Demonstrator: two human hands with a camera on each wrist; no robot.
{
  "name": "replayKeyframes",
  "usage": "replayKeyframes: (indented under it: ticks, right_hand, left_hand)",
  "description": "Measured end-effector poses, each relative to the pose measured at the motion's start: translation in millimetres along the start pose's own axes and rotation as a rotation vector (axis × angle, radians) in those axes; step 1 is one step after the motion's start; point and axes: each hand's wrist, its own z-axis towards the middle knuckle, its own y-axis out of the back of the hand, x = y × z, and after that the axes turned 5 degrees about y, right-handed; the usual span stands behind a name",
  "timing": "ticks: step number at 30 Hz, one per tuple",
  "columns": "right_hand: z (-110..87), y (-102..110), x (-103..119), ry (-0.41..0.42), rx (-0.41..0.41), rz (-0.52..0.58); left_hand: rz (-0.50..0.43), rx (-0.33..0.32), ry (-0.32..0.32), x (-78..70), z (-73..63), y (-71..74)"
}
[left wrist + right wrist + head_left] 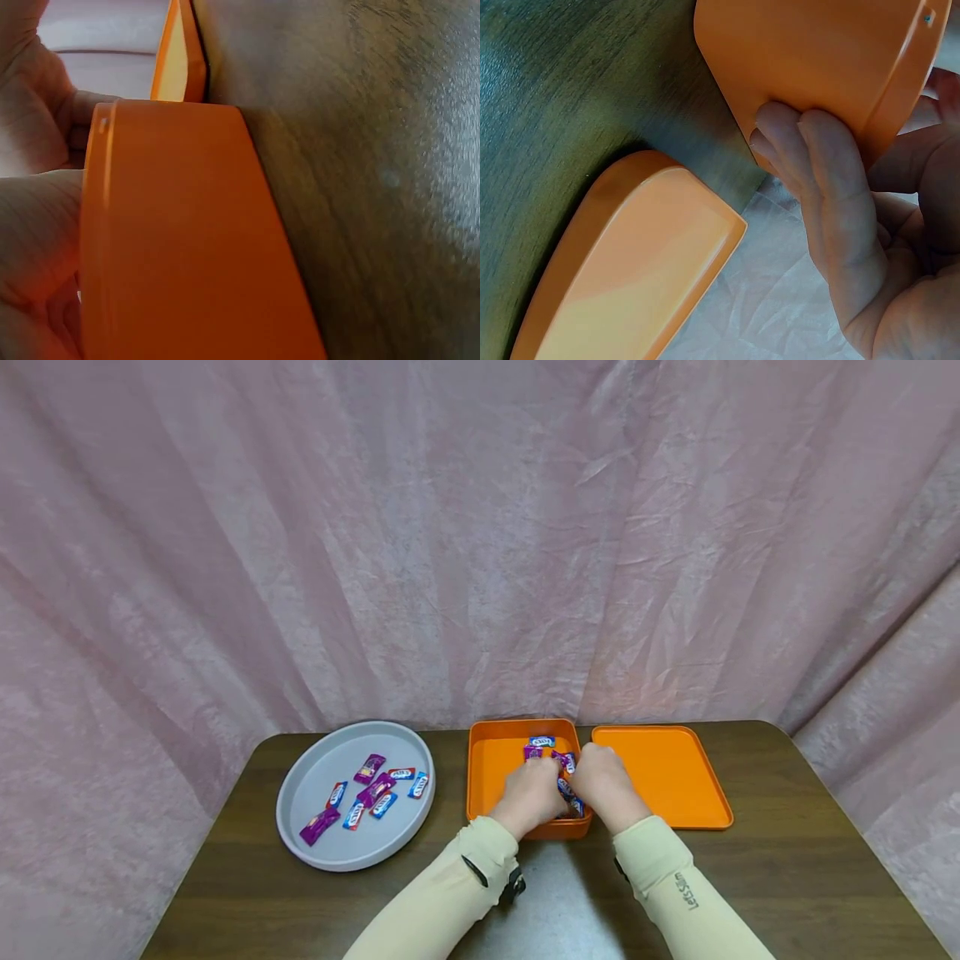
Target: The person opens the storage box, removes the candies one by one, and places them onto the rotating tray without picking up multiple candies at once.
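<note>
An orange box (491, 760) stands at the table's back middle, with small wrapped candies (542, 742) in blue and purple gathered in its right part. My left hand (531, 793) reaches over the front rim, knuckles up, its fingertips down among the candies and hidden by the hand. At the right rim is my right hand (606, 781). In the right wrist view, some of its fingers (840, 180) rest against the box's outer wall, while others bend over the rim. I cannot tell whether either hand pinches a candy.
To the left, a round grey tray (300, 777) holds several purple, blue and red candies (375, 789). An orange lid (667, 777) lies right of the box, inner side up. Behind the dark wooden table (780, 860) hangs a pink curtain (480, 543).
</note>
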Motion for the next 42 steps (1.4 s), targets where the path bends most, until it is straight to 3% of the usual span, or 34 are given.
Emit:
replayKeyframes:
  ticks: [9, 23, 42]
  right_hand:
    - [1.5, -1, 1, -0.006, 0.008, 0.006]
    - [1.4, -3, -2, 0.005, -0.01, 0.004]
    - [0.2, -1, 1, -0.015, 0.029, 0.008]
  left_hand:
    - [0.042, 0.012, 0.034, -1.0, 0.3, -5.2]
    - [-0.094, 0.01, 0.031, 11.7, -3.0, -3.6]
    - [-0.088, -0.018, 0.043, 25.2, -4.4, 0.9]
